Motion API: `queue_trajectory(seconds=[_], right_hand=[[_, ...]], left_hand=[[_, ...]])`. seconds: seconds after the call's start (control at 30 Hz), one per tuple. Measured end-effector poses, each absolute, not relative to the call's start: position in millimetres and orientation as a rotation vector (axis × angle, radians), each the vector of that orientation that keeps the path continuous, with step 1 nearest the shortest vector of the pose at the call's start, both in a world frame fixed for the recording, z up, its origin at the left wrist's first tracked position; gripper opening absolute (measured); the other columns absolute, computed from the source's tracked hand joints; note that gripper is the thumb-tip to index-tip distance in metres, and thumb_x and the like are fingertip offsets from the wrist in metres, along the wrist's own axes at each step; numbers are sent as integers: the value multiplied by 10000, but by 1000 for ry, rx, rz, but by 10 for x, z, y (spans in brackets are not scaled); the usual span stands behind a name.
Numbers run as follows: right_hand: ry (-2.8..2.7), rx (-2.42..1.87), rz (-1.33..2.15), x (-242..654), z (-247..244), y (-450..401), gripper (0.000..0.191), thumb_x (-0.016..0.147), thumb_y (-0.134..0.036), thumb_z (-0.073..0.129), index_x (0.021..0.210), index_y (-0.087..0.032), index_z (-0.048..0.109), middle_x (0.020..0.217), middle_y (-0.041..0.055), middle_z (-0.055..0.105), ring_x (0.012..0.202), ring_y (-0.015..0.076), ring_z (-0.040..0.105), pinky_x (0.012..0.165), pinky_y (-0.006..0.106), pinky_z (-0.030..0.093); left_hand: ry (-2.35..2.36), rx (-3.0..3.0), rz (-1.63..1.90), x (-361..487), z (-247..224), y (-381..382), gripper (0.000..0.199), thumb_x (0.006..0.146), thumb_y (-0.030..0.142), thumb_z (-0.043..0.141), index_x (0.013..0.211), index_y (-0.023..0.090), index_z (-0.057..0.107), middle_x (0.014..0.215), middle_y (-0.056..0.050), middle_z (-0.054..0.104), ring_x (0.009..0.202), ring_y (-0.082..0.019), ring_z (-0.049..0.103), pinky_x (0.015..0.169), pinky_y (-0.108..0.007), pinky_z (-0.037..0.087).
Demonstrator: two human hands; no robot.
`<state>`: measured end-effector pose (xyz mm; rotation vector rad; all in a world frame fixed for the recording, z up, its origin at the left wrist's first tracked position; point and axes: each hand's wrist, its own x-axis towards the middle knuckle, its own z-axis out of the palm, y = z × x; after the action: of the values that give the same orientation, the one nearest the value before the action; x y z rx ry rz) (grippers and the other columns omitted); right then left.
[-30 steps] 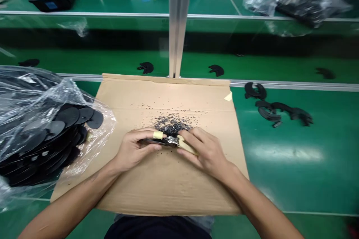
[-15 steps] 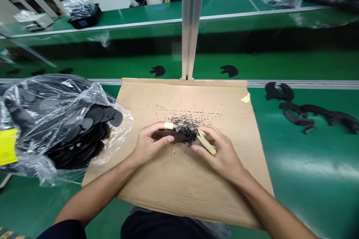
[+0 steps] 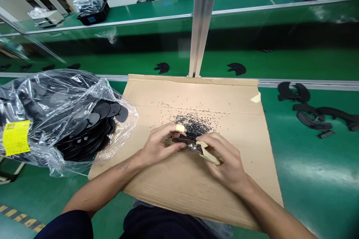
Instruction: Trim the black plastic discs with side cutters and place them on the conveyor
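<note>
Head view: at centre, the left hand's [image 3: 161, 146] grip is clamped on a dark disc [image 3: 180, 140]; the right hand's [image 3: 228, 161] grip wraps yellow-handled nippers [image 3: 211, 157], their metal head at the disc's right end. Black fragments [image 3: 196, 122] lie just above, on cardboard [image 3: 182, 183]; bagged discs [image 3: 84, 140] occupy the left.

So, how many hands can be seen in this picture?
2: the left hand holds a flat black piece; the right hand holds pliers, both over cardboard.

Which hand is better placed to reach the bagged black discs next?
Probably the left hand: it's nearer the bagged discs, though holding a dark piece; the right hand holds a yellow-handled tool.
</note>
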<state>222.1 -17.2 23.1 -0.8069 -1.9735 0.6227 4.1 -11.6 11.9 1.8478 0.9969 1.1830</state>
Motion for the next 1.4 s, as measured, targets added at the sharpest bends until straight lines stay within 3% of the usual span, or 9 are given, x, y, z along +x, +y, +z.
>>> queue_trajectory(seconds=[0.2, 0.33, 0.5, 0.63, 0.77, 0.9, 1.2, 1.4], right_hand=[[-2049, -728, 443, 2233, 227, -173, 265, 900, -68, 566, 1144, -165, 599, 924, 89, 680, 783, 182, 624, 645, 320, 504], [-2141, -746, 273, 2230, 214, -181, 278, 907, -49, 533, 1142, -178, 606, 932, 88, 704, 755, 175, 610, 632, 318, 485], [-2104, -773, 443, 2254, 249, -172, 340, 894, -120, 582, 1222, -207, 581, 959, 81, 697, 804, 194, 637, 658, 334, 515], [-1946, -995, 435, 2364, 251, -87, 345, 888, -145, 591, 1227, -211, 582, 937, 71, 662, 767, 186, 615, 619, 314, 494], [-2197, -1234, 245, 2485, 170, 22, 289, 882, -189, 546, 1159, -202, 627, 870, 75, 662, 754, 224, 600, 609, 334, 463], [-2282, -1164, 288, 2492, 147, 36, 313, 880, -180, 527, 1183, -204, 598, 909, 86, 671, 801, 234, 610, 658, 347, 491], [-2207, -952, 309, 2397, 206, -42, 359, 886, -151, 538, 1239, -206, 565, 930, 85, 659, 777, 212, 605, 660, 349, 492], [-2252, -959, 215, 2422, 194, -33, 365, 897, -172, 547, 1261, -204, 551, 946, 88, 660, 782, 215, 593, 652, 347, 477]], left_hand=[[984, 1877, 1117, 29, 121, -99, 430, 871, 234, 723, 1284, 178, 616, 915, -52, 741, 831, -152, 698, 780, -286, 598], [937, 1974, 1116, 34, 128, -84, 367, 846, 219, 752, 1198, 175, 662, 912, -60, 741, 826, -160, 692, 757, -297, 578], [871, 2043, 1158, 17, 132, -67, 187, 865, 168, 699, 1052, 167, 700, 897, -70, 732, 822, -160, 676, 723, -290, 551], [1048, 1924, 1140, -43, 121, -59, 210, 820, 93, 648, 1012, 164, 691, 918, -57, 734, 847, -152, 677, 762, -279, 555], [1068, 1846, 1149, -72, 118, -54, 239, 817, 90, 630, 1034, 164, 697, 949, -63, 742, 872, -156, 684, 781, -280, 570], [965, 1851, 1174, -59, 129, -58, 307, 854, 73, 596, 1115, 182, 715, 1035, -88, 746, 974, -183, 688, 857, -327, 578], [879, 1540, 1178, -21, 110, -84, 188, 883, 211, 683, 1056, 166, 740, 999, -93, 726, 960, -183, 689, 851, -297, 579], [895, 1523, 1149, -8, 136, -86, 248, 885, 340, 704, 1042, 153, 744, 981, -109, 733, 925, -189, 692, 828, -309, 596]])
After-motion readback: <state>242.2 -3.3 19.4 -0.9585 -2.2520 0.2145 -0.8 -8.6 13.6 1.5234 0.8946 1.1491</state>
